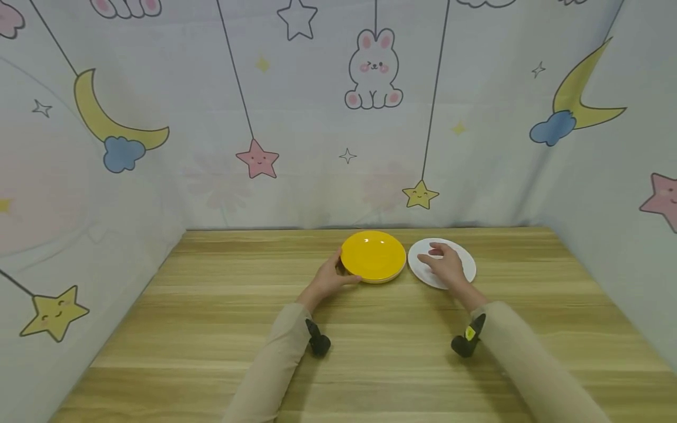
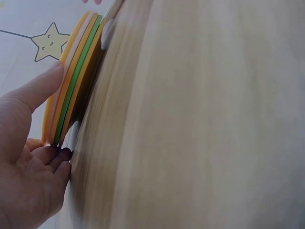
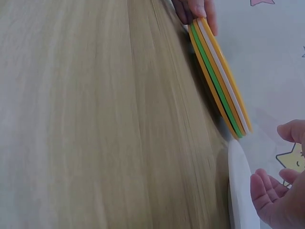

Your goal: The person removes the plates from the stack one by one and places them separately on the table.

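Observation:
A stack of several plates, with a yellow plate [image 1: 373, 255] on top, stands towards the back of the table. Seen edge-on in the left wrist view, the stack [image 2: 76, 78] shows yellow, pale pink, orange and green layers. My left hand [image 1: 328, 282] grips its left side, thumb at the near rim and fingers round the edge. A white plate [image 1: 423, 274] lies just right of the stack. Over that white plate is my right hand [image 1: 446, 267], thumb and fingers apart, holding nothing; the right wrist view shows the hand [image 3: 283, 191] beside the white plate's edge [image 3: 238, 186].
The wooden table [image 1: 370, 364] ends at the back against a pale curtain [image 1: 317, 117] printed with stars, moons and a rabbit. More of this cloth hangs at the left and right sides. Each sleeve cuff carries a small black device.

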`<action>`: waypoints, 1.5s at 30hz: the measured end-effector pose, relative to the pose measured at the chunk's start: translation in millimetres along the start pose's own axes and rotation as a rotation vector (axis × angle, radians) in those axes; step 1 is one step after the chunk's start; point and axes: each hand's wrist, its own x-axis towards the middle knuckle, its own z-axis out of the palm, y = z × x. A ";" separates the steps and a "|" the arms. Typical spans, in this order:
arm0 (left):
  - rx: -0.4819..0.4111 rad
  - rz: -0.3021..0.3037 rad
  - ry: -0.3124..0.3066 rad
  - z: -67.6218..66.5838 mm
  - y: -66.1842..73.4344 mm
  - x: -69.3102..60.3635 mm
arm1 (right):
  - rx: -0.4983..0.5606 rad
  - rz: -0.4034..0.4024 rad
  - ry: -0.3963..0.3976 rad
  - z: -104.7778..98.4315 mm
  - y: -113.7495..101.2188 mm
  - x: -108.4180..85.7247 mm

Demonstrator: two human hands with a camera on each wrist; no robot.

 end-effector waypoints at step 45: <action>-0.008 0.025 0.009 0.9 1.4 0.1 | -0.060 0.026 -0.035 49.1 -14.9 4.4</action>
